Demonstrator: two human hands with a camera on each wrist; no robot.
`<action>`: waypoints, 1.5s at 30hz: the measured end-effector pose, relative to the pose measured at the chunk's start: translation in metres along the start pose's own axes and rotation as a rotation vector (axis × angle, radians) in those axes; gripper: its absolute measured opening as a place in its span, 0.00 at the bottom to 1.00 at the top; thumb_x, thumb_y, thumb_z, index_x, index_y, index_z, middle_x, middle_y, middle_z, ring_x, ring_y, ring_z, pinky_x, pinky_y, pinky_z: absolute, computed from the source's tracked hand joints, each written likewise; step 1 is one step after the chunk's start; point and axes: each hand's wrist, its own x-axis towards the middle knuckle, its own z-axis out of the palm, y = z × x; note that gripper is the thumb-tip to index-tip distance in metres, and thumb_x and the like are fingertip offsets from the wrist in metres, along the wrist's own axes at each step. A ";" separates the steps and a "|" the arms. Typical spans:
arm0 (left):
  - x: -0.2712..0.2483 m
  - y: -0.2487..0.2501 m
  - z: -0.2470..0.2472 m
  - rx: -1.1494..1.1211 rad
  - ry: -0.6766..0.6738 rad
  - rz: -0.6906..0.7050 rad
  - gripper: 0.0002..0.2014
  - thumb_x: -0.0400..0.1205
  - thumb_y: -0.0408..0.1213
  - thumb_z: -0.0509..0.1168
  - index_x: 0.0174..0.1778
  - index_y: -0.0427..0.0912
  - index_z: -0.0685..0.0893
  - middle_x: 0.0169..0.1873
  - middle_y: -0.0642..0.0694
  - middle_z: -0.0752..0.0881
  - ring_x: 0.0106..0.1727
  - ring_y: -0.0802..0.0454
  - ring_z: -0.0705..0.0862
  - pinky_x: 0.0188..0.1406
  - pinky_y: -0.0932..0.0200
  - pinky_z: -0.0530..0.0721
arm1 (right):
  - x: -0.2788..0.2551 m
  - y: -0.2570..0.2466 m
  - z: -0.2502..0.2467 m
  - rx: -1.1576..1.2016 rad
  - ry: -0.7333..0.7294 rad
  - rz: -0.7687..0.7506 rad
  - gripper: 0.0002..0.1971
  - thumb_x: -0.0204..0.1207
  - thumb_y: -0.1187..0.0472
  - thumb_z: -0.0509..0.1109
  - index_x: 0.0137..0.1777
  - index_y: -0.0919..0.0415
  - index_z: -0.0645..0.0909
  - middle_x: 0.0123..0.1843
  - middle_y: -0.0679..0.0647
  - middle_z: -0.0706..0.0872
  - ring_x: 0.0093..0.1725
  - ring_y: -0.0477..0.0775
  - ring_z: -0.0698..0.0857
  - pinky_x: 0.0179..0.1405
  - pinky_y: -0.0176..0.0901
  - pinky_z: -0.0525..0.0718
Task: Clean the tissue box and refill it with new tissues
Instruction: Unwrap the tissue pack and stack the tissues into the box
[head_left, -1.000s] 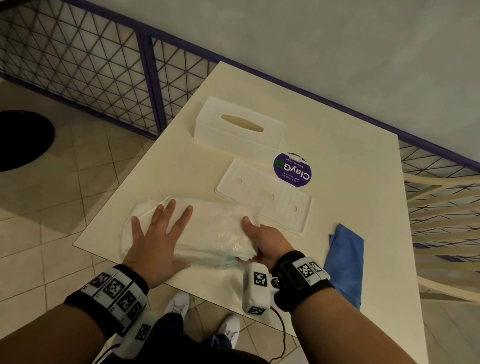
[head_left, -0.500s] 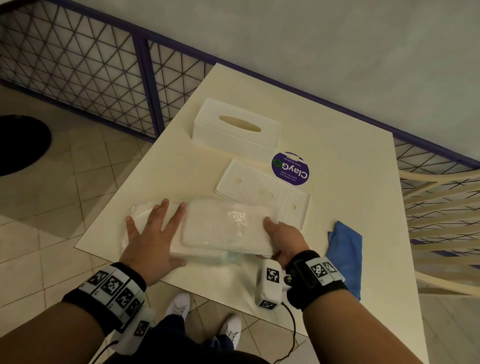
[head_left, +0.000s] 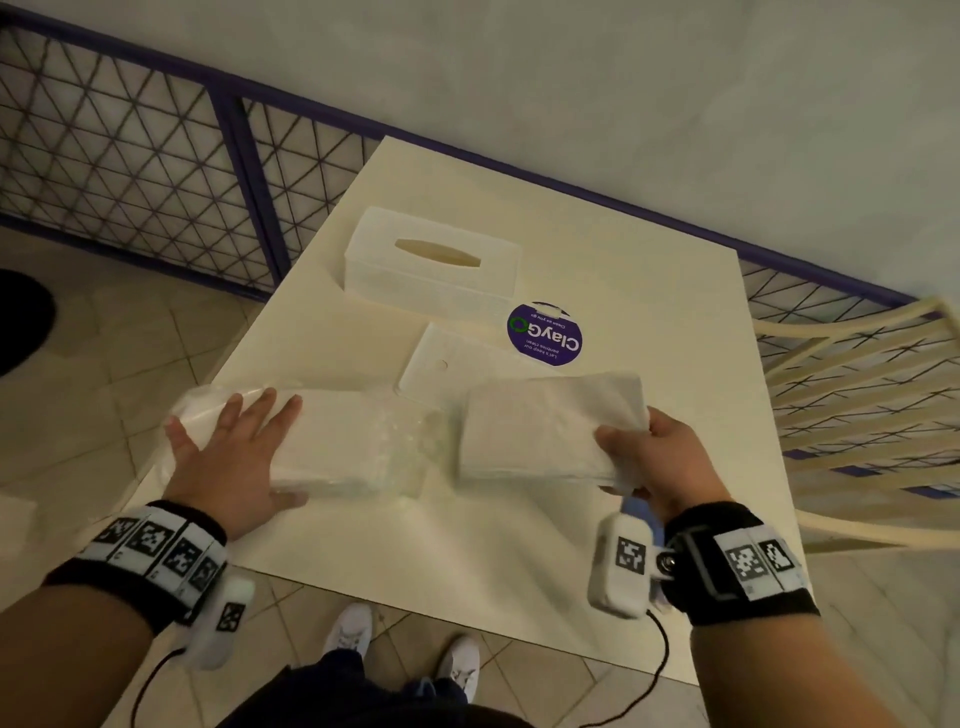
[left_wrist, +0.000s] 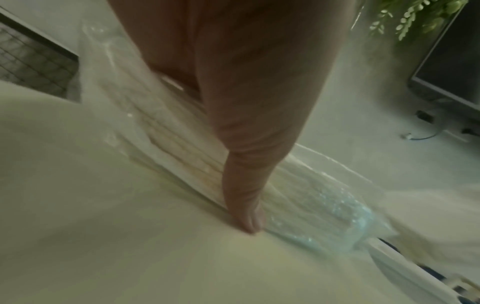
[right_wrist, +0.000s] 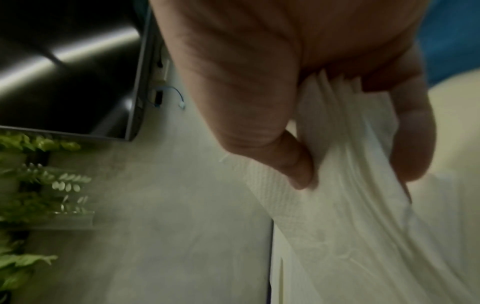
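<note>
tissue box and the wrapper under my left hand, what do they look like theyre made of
Tissue box: looks like frosted, translucent white plastic, matte; its walls are rigid with a moulded oval slot. Wrapper: thin clear plastic film, glossy; it crinkles and glints, and tissue layers show through it in the left wrist view.

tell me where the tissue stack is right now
In the head view the tissue stack is held in the right hand, just right of the plastic wrapper.
</note>
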 end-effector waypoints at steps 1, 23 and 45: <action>0.001 -0.001 -0.005 0.003 -0.021 -0.005 0.57 0.67 0.71 0.65 0.80 0.61 0.31 0.83 0.52 0.35 0.84 0.45 0.38 0.73 0.20 0.44 | -0.002 0.000 -0.010 0.010 0.027 -0.019 0.08 0.73 0.69 0.71 0.51 0.62 0.84 0.46 0.64 0.88 0.41 0.64 0.86 0.35 0.54 0.88; 0.000 0.155 -0.015 -1.297 0.019 0.269 0.15 0.55 0.40 0.70 0.38 0.57 0.84 0.31 0.56 0.86 0.32 0.61 0.81 0.30 0.71 0.78 | -0.016 0.075 -0.010 0.065 -0.091 -0.189 0.15 0.68 0.82 0.72 0.42 0.60 0.84 0.35 0.46 0.88 0.35 0.37 0.85 0.36 0.28 0.82; 0.095 0.176 -0.082 -0.799 0.176 0.018 0.31 0.77 0.35 0.71 0.73 0.46 0.65 0.55 0.44 0.82 0.50 0.46 0.80 0.50 0.58 0.75 | 0.078 0.022 0.034 -0.208 0.122 -0.135 0.29 0.70 0.59 0.76 0.70 0.56 0.70 0.39 0.47 0.81 0.38 0.48 0.83 0.44 0.46 0.85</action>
